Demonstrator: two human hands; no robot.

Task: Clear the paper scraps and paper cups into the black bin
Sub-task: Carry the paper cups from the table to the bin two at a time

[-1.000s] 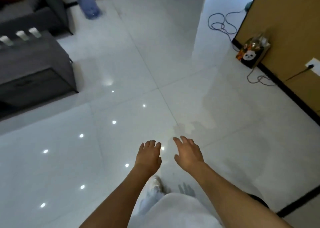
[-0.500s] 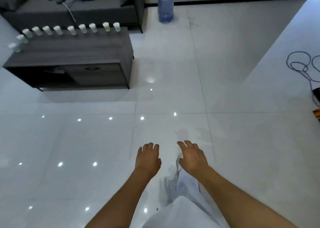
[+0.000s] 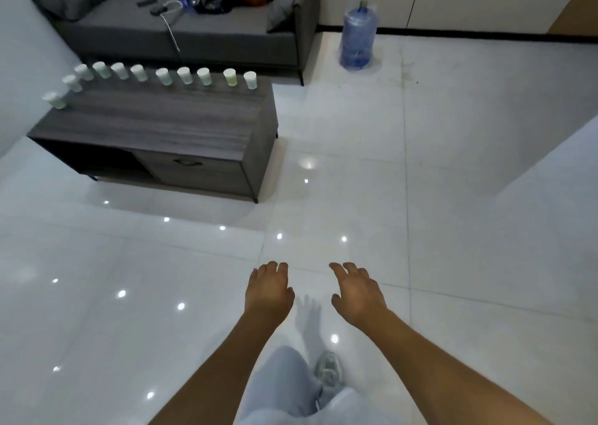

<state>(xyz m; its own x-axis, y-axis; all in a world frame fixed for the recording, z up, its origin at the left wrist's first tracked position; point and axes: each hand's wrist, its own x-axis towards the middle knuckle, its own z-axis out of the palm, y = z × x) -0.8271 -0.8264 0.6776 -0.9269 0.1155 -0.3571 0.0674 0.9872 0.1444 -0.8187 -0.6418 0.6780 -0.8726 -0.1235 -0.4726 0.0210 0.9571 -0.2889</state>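
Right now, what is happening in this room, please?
A person is walking over the white tiled floor toward a low dark table. Both hands are held out in front and carry nothing: the left hand and the right hand each have an open grip. A row of paper cups stands upright along the table's far and left edges, untouched. Behind it is a grey sofa, and a blue water jug stands on the floor. No black bin is in view.

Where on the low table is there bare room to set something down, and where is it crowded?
The table top is bare across its middle and near edge, in front of the cups. It is crowded along the far edge and far-left corner, where the cups stand in a row. Both hands are empty.
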